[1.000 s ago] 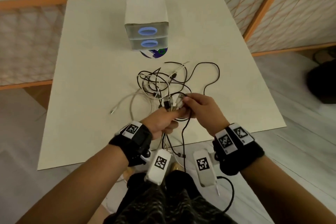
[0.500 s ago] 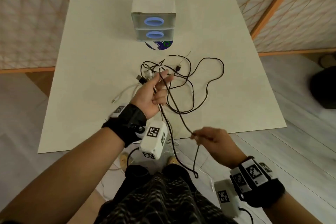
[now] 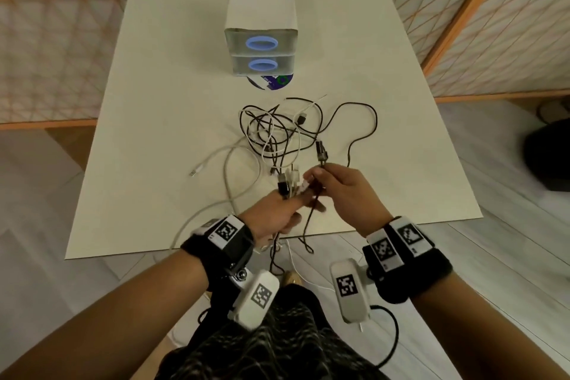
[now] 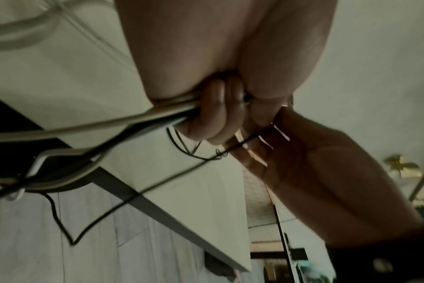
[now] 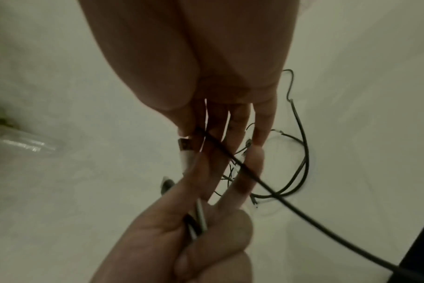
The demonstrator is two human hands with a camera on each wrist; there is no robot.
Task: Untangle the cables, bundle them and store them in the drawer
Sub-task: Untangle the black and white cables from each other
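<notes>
A tangle of black and white cables [image 3: 287, 129] lies in the middle of the cream table [image 3: 154, 102]. My left hand [image 3: 277, 210] grips a bunch of cable ends [image 3: 288, 182], plugs sticking up past its fingers; the left wrist view shows its fingers [image 4: 213, 118] curled round white and black cords. My right hand [image 3: 342, 188] meets it from the right and pinches one black cable [image 5: 266, 183] just below its plug [image 3: 320, 151]. That cable hangs down over the table's front edge. The small two-drawer unit [image 3: 261, 40] stands at the back, both drawers closed.
A round printed disc [image 3: 271, 82] lies flat in front of the drawer unit. A loose white cable [image 3: 228, 182] loops left of the tangle, its plug [image 3: 194, 172] pointing left. Orange-framed lattice panels [image 3: 481, 34] border the table's far and side edges. A dark object [image 3: 549, 154] sits on the floor at right.
My right hand rose from below the table edge back to my left hand, bringing the black cable's plug end up. My left hand pulled back from the tangle toward the front edge.
</notes>
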